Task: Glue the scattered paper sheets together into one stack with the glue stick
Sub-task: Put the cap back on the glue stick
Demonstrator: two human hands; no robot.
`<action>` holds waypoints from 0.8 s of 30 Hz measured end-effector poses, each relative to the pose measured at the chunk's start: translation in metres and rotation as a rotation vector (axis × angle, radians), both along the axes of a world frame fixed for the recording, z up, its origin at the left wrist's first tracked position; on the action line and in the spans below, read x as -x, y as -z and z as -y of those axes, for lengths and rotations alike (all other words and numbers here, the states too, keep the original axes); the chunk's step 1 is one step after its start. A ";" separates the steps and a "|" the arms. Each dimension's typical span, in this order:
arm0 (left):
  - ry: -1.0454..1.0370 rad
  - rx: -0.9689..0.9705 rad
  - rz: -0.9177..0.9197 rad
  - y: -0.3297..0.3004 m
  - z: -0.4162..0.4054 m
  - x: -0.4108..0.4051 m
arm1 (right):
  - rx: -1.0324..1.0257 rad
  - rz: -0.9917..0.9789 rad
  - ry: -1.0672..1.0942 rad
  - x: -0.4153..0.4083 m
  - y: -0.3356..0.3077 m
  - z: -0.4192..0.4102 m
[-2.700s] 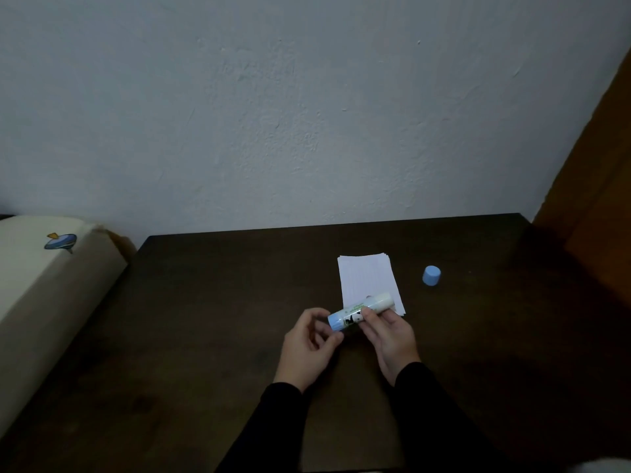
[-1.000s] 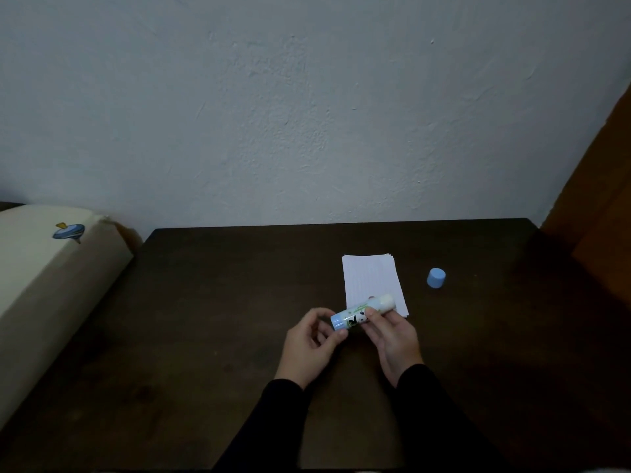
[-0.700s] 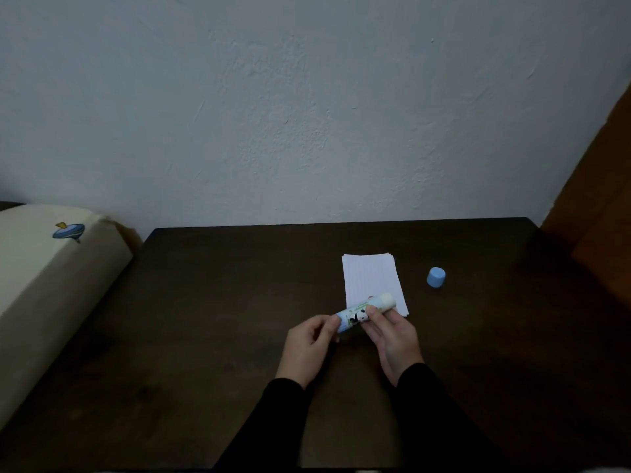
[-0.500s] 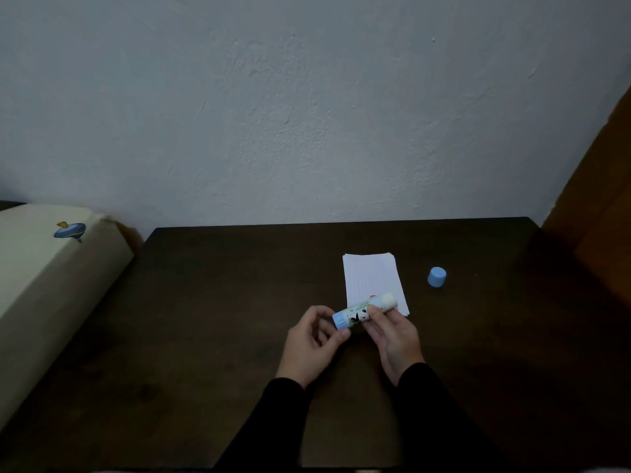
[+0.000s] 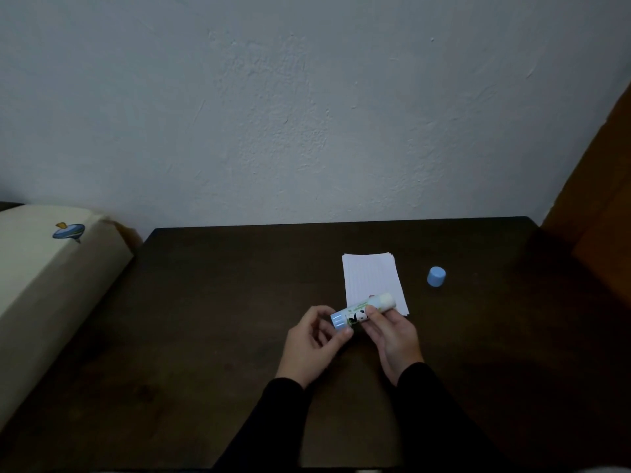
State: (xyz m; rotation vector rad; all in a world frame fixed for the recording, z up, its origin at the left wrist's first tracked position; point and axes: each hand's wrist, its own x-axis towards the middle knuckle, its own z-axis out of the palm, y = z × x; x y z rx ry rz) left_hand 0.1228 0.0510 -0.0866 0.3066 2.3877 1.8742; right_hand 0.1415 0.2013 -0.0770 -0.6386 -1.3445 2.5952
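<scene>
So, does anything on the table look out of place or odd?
Nothing is spilled or damaged. The blue cap stands apart on the dark table, right of the paper stack, whose edges are slightly uneven. That fits an open glue stick, held by the left hand and the right hand.

I see the surface [image 5: 211, 336] running back to the wall [image 5: 307, 114]. On it, right of centre, lies the paper stack [image 5: 370, 278], with the cap [image 5: 436, 276] standing apart to its right. My hands sit in front of the stack: the left hand [image 5: 312, 346] and the right hand [image 5: 392, 336] side by side, holding the glue stick [image 5: 362, 313] between them, its open end over the stack's near edge. A cushion [image 5: 44, 285] lies left of the surface.
</scene>
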 end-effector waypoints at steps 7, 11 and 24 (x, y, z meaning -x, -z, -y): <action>-0.027 0.037 0.021 0.003 -0.001 0.003 | -0.003 -0.021 0.003 0.000 -0.001 0.001; -0.035 0.098 0.027 0.002 -0.001 0.002 | -0.020 -0.046 -0.013 -0.001 -0.002 0.002; -0.031 0.087 0.011 0.007 0.001 0.005 | -0.021 -0.053 0.011 -0.002 -0.004 0.003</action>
